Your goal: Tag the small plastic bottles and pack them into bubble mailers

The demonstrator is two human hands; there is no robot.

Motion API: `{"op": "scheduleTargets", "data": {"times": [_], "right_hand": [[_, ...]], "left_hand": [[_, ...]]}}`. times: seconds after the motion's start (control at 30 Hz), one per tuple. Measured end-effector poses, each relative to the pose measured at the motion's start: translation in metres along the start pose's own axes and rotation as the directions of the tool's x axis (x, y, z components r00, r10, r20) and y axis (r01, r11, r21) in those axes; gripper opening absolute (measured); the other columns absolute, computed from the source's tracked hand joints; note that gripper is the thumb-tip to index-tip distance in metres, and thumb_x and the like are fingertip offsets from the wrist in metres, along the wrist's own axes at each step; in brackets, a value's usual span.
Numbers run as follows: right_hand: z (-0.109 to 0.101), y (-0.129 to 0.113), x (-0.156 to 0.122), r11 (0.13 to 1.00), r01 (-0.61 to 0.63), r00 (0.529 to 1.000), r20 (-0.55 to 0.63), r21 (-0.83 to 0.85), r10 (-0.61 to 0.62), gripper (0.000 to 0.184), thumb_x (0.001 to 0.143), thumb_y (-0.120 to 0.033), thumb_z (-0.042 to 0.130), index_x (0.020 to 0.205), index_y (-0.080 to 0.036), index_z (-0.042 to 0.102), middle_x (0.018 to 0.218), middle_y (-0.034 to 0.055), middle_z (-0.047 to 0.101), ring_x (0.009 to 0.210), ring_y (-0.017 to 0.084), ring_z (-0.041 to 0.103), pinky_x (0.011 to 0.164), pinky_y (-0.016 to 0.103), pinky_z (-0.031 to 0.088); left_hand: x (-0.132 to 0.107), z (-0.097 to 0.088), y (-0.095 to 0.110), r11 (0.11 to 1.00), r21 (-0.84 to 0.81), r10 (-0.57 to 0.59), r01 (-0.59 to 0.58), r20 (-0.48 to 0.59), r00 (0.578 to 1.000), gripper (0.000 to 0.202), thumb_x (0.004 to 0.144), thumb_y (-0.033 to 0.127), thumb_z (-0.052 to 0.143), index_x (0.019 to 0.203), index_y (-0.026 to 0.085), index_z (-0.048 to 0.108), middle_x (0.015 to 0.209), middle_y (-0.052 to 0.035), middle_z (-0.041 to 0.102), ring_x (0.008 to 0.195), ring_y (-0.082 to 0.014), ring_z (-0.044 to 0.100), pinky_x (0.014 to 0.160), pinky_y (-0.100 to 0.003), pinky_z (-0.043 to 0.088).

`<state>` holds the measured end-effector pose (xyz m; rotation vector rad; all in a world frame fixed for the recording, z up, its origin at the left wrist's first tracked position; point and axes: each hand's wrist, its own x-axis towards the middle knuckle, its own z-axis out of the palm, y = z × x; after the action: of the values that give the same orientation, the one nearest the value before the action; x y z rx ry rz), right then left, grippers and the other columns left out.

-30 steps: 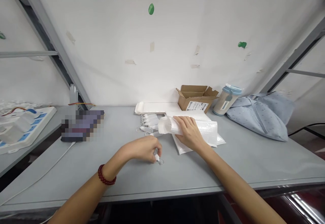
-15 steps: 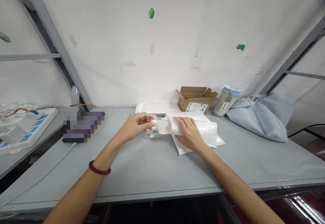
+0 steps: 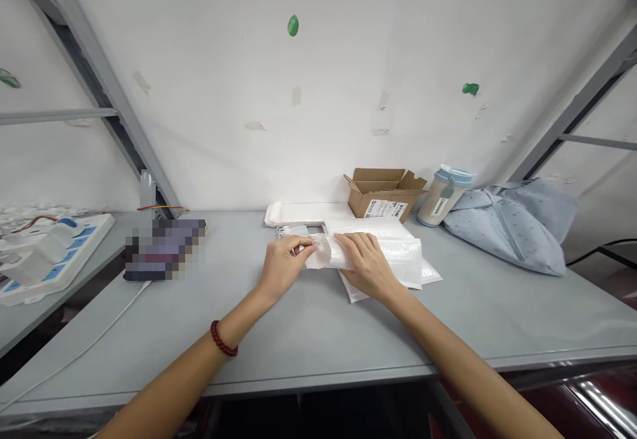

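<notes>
My right hand (image 3: 365,263) is closed around a white bubble mailer (image 3: 398,256), palm down, its fingers over the top side. The mailer's open mouth faces left. At that mouth my left hand (image 3: 286,266) is pinched, thumb against fingers; what lies between the fingertips is hidden. Under the held mailer lies more white bubble packaging (image 3: 430,272). Just behind my left hand, small white coiled cords (image 3: 282,231) rest on the table.
Behind the hands lies a flat white mailer (image 3: 313,213). An open cardboard box (image 3: 385,193), a blue-lidded cup (image 3: 444,197) and a light-blue cloth bag (image 3: 507,227) stand right of it. A blurred phone-like device (image 3: 166,250) with a white cable and a power strip (image 3: 64,260) are on the left.
My left hand has moved right and slightly down against the mailer's mouth. The translucent piece and cord seen at its fingertips are now largely out of sight. My right hand keeps its grip.
</notes>
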<state>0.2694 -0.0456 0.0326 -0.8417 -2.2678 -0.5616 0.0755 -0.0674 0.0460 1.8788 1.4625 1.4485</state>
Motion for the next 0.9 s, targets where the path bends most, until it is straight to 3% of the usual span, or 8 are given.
{"op": "scheduleTargets", "data": {"times": [0.23,0.37,0.47,0.6,0.67,0.73,0.8,0.9], "right_hand": [[-0.001,-0.003,0.000,1.000,0.005,1.000,-0.019,0.010,-0.005,0.040,0.079,-0.012,0.047,0.120,-0.012,0.043,0.102,0.0120,0.059,0.092,0.024,0.051,0.076,0.037,0.038],[0.002,-0.005,-0.001,1.000,0.023,1.000,-0.005,0.006,-0.023,0.040,0.078,-0.009,0.044,0.119,-0.013,0.044,0.099,0.0114,0.059,0.090,0.024,0.051,0.075,0.036,0.038],[0.003,-0.005,-0.001,1.000,0.026,1.000,-0.011,0.011,-0.026,0.041,0.078,-0.008,0.044,0.118,-0.012,0.044,0.099,0.0114,0.060,0.089,0.024,0.051,0.075,0.036,0.038],[0.001,-0.002,0.000,1.000,0.013,0.998,-0.056,0.028,-0.011,0.043,0.078,-0.011,0.047,0.120,-0.013,0.042,0.101,0.0125,0.060,0.092,0.024,0.051,0.076,0.036,0.039],[-0.002,-0.001,0.000,0.999,0.007,0.997,-0.071,0.040,-0.004,0.047,0.077,-0.012,0.048,0.123,-0.013,0.040,0.104,0.0133,0.059,0.094,0.025,0.051,0.077,0.037,0.039],[-0.006,0.000,0.000,0.998,0.018,0.998,-0.057,0.066,-0.014,0.052,0.076,-0.016,0.049,0.127,-0.013,0.037,0.109,0.0148,0.057,0.100,0.027,0.051,0.080,0.040,0.039],[-0.009,-0.001,0.000,0.995,0.047,0.999,-0.030,0.089,-0.045,0.058,0.075,-0.021,0.050,0.130,-0.013,0.033,0.119,0.0172,0.052,0.110,0.030,0.046,0.087,0.045,0.036],[-0.011,-0.004,0.000,0.995,0.073,0.997,-0.024,0.068,-0.072,0.061,0.075,-0.023,0.050,0.132,-0.013,0.031,0.127,0.0196,0.045,0.122,0.033,0.038,0.092,0.051,0.031]], "left_hand": [[-0.006,0.004,0.003,0.984,0.110,0.124,-0.139,0.132,0.983,0.017,0.083,0.024,0.052,0.080,0.022,0.068,0.081,-0.0030,0.068,0.073,-0.0169,0.055,0.070,-0.030,0.043],[-0.010,0.007,0.009,0.935,0.202,0.217,-0.292,0.329,0.919,0.030,0.085,0.012,0.037,0.070,0.019,0.063,0.076,-0.0052,0.063,0.077,-0.0188,0.053,0.068,-0.030,0.041],[-0.011,0.005,0.013,0.925,0.160,0.265,-0.344,0.377,0.887,0.032,0.084,0.010,0.034,0.066,0.019,0.059,0.070,-0.0044,0.060,0.075,-0.0182,0.050,0.065,-0.028,0.040],[-0.004,-0.004,0.016,0.987,0.097,0.120,-0.130,0.095,0.988,0.009,0.081,0.023,0.051,0.081,0.020,0.060,0.083,-0.0026,0.063,0.076,-0.0162,0.052,0.069,-0.028,0.043],[0.001,-0.010,0.015,0.999,0.039,-0.038,0.038,0.003,0.999,0.019,0.074,0.031,0.060,0.090,0.020,0.057,0.093,-0.0033,0.062,0.081,-0.0167,0.054,0.065,-0.027,0.044],[0.006,-0.014,0.013,0.985,-0.051,-0.158,0.167,0.143,0.977,0.025,0.072,0.037,0.061,0.087,0.018,0.057,0.090,-0.0032,0.062,0.078,-0.0168,0.056,0.061,-0.026,0.045],[0.010,-0.017,0.012,0.954,-0.123,-0.219,0.275,0.344,0.913,0.026,0.074,0.043,0.056,0.072,0.017,0.057,0.069,-0.0008,0.060,0.065,-0.0150,0.056,0.055,-0.025,0.045],[0.011,-0.017,0.012,0.912,-0.177,-0.274,0.370,0.407,0.871,0.036,0.077,0.044,0.051,0.054,0.017,0.050,0.050,0.0028,0.051,0.049,-0.0111,0.050,0.049,-0.023,0.041]]}}
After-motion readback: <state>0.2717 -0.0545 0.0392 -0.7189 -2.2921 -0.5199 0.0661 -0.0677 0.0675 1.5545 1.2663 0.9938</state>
